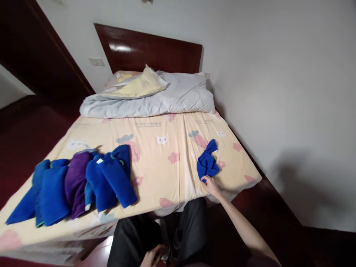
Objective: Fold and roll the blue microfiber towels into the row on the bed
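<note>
My right hand [210, 184] reaches out to the near right part of the bed [167, 174] and touches the near edge of a crumpled blue cloth [207, 163]; its fingers look pinched on the cloth. My left hand [152, 256] rests low by my dark trousers at the bottom edge, its fingers curled and partly hidden. On the left of the bed lies a row of folded blue cloths [111, 178] with a purple one [78, 181] among them.
A grey duvet [155, 100] and a yellow pillow [139, 85] lie bunched at the head of the bed, below a dark wooden headboard [150, 50]. A white wall runs along the right side. Dark red floor surrounds the bed.
</note>
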Demonstrator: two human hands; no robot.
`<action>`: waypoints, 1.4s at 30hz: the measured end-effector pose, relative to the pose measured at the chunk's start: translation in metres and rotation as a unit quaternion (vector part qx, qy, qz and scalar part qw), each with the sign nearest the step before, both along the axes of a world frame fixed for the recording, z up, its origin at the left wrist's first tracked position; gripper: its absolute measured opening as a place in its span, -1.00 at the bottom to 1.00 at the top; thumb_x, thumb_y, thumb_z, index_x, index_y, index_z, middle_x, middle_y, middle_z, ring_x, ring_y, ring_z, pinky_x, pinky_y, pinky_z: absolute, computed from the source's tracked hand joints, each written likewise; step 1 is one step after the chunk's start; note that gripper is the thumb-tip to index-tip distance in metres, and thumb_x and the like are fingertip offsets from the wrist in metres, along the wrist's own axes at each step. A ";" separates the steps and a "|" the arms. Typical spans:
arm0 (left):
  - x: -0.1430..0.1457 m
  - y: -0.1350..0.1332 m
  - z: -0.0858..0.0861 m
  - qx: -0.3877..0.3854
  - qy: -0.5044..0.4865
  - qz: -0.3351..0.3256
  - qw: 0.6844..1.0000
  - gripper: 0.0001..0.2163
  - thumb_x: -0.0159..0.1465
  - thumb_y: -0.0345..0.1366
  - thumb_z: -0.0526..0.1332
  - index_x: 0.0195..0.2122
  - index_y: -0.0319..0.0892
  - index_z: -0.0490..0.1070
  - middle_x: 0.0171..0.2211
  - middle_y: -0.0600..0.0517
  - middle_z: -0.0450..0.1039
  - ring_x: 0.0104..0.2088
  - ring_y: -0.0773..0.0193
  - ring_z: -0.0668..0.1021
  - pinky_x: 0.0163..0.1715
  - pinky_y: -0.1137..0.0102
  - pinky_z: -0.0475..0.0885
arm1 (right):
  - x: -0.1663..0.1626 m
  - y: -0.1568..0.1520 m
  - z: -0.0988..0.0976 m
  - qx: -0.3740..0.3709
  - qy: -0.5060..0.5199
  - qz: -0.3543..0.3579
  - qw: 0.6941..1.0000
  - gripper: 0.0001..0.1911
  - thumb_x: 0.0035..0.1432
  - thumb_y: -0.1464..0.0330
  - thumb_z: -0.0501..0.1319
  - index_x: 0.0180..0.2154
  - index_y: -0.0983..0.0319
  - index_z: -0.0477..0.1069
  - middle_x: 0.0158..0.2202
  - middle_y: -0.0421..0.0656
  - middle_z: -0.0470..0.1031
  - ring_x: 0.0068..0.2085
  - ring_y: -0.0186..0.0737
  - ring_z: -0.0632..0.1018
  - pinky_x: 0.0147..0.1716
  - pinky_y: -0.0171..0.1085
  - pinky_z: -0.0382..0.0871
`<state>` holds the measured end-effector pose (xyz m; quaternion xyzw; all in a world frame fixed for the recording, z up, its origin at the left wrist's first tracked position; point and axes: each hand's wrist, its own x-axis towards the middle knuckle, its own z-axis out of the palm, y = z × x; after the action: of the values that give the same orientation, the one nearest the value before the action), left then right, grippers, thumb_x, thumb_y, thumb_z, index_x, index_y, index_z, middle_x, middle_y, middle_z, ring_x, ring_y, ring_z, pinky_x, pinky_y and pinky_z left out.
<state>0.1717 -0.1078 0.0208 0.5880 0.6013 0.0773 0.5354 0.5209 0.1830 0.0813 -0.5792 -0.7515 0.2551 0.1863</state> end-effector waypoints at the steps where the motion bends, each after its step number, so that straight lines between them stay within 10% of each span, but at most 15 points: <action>1: -0.001 -0.003 0.002 0.015 -0.014 0.002 1.000 -0.58 0.35 0.09 0.00 -0.04 0.12 0.60 -0.11 0.01 0.66 -0.03 0.02 0.65 0.06 0.28 0.52 | 0.003 -0.018 0.001 -0.016 0.007 0.008 1.000 -0.78 0.28 0.35 0.19 -0.09 0.13 0.58 -0.19 -0.10 0.63 -0.26 -0.09 0.64 -0.13 -0.16 0.54; 8: -0.008 -0.013 0.017 0.077 -0.029 -0.057 0.995 -0.64 0.45 -0.15 -0.03 -0.01 -0.12 0.53 -0.05 -0.08 0.63 -0.04 0.13 0.64 0.04 0.37 0.47 | 0.009 -0.036 0.038 0.085 -0.129 -0.086 0.984 -0.52 0.28 0.42 0.20 0.23 0.24 0.42 0.29 0.12 0.41 0.34 0.12 0.37 0.31 0.05 0.27; 14: -0.022 -0.027 0.033 0.127 -0.031 -0.043 0.990 -0.66 0.45 -0.25 -0.02 0.02 -0.16 0.52 -0.02 -0.10 0.62 0.00 0.15 0.63 0.06 0.36 0.46 | -0.007 -0.032 0.062 -0.034 -0.221 -0.073 0.972 -0.75 0.34 0.45 0.17 0.00 0.27 0.54 0.05 0.10 0.57 0.02 -0.03 0.60 0.05 -0.18 0.42; 19: -0.031 -0.022 0.063 0.172 -0.060 0.035 0.983 -0.66 0.45 -0.22 0.01 0.03 -0.17 0.53 -0.02 -0.10 0.63 0.01 0.13 0.63 0.09 0.32 0.48 | -0.014 -0.049 0.108 0.116 -0.099 -0.065 0.986 -0.79 0.36 0.38 0.13 -0.10 0.26 0.52 -0.03 0.10 0.59 0.02 0.01 0.60 0.08 -0.13 0.44; 25: -0.008 0.030 0.189 0.339 -0.138 0.091 0.926 -0.65 0.51 -0.10 0.04 0.09 -0.17 0.50 0.06 -0.16 0.58 0.07 0.08 0.59 0.17 0.18 0.47 | -0.035 -0.113 0.229 0.182 0.042 0.043 0.981 -0.72 0.37 0.19 0.18 -0.07 0.20 0.56 -0.13 -0.04 0.68 -0.11 -0.04 0.68 -0.03 -0.14 0.56; 31: 0.050 0.037 0.317 0.465 -0.258 -0.099 0.841 -0.57 0.44 -0.03 0.24 0.22 -0.14 0.43 0.18 -0.22 0.48 0.25 0.04 0.48 0.30 0.12 0.36 | -0.054 -0.230 0.355 0.136 0.029 0.317 0.938 -0.81 0.39 0.32 0.28 -0.06 0.11 0.67 -0.28 -0.16 0.70 -0.28 -0.22 0.70 -0.21 -0.31 0.58; 35: 0.075 0.016 0.326 0.402 -0.340 -0.191 0.828 -0.63 0.40 0.04 0.27 -0.12 -0.23 0.56 -0.21 -0.10 0.60 -0.18 0.20 0.63 -0.07 0.35 0.52 | -0.040 -0.265 0.392 0.120 0.014 0.400 0.909 -0.69 0.40 0.42 0.25 0.08 0.05 0.63 -0.48 -0.25 0.62 -0.50 -0.34 0.61 -0.43 -0.38 0.50; 42: 0.047 0.001 0.318 0.350 -0.327 -0.117 0.870 -0.67 0.40 -0.01 0.27 -0.22 -0.23 0.54 -0.30 -0.02 0.57 -0.29 0.28 0.58 -0.22 0.44 0.44 | -0.027 -0.272 0.384 0.189 0.009 0.284 0.940 -0.77 0.38 0.38 0.28 -0.01 0.06 0.67 -0.24 -0.17 0.73 -0.32 -0.19 0.73 -0.30 -0.31 0.64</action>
<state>0.2188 -0.1069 0.3391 0.7442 0.2523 0.4068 0.4658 0.4939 -0.0886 0.4649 -0.2935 -0.9173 0.1558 0.2194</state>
